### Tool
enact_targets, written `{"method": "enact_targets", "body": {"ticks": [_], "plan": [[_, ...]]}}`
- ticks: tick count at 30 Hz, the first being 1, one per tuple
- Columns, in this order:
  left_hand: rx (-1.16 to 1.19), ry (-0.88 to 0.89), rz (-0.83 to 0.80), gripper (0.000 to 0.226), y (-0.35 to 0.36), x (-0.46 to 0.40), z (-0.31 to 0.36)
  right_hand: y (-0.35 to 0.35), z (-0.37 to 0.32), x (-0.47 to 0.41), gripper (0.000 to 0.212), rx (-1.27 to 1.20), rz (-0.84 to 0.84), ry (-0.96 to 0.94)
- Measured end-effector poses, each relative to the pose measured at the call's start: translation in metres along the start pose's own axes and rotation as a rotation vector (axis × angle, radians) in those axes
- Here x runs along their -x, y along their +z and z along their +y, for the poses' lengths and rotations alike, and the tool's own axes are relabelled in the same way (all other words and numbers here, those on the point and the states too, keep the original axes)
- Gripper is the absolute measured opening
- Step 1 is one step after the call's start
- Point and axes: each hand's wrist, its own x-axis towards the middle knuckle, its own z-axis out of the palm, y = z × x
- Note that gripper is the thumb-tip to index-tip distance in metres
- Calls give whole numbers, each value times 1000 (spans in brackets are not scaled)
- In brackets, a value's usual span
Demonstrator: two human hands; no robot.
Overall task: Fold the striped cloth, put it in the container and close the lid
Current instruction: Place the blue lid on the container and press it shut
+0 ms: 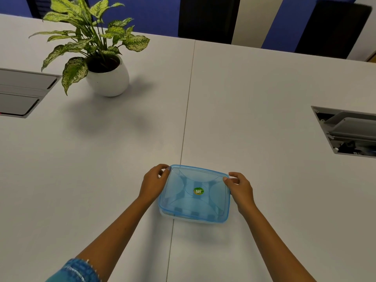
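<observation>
Bare table (254, 110) beyond; potted plant (97, 51) stands far left, apparently clear.

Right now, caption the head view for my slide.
Both hands, left hand and right hand, grip the blue lid on the container.

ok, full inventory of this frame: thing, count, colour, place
lid: 1, clear blue, on the container, near centre
container: 1, clear, under the lid, on the table seam
sticker: 1, green, lid centre
plant: 1, green-white leaves, far left
pot: 1, white, under the plant
table: 1, white
hatches: 2, grey, left and right edges; right one open
chairs: 2, black, behind the table
left hand: 1, grips the lid's far left corner
right hand: 1, grips the lid's far right corner
</observation>
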Motion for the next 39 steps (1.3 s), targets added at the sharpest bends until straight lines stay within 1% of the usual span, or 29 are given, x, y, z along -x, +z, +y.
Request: {"method": "enact_targets", "body": {"ticks": [2, 5, 11, 19, 25, 30, 35, 39], "plan": [[-10, -3, -17, 32, 0, -5, 3, -1, 0, -5, 29, -24, -30, 36], [-40, -45, -46, 35, 0, -11, 6, -1, -1, -12, 26, -56, -31, 71], [-119, -91, -90, 34, -2, -16, 8, -3, -1, -18, 27, -67, -42, 104], [-92, -118, -144, 32, -8, -13, 14, 0, 10, -21, 24, -65, -23, 77], [-99, -139, -194, 29, -11, -12, 19, 4, 11, -17, 15, -29, 36, 47], [-123, -128, -194, 27, -12, -10, 22, 4, 15, -15, 14, -15, 41, 47], [-129, -108, -170, 26, -12, -5, 23, 3, 15, -14, 20, 15, 45, 25], [-115, -94, -165, 34, -15, 5, 18, -4, 12, -4, 29, -78, 19, 71]]}}
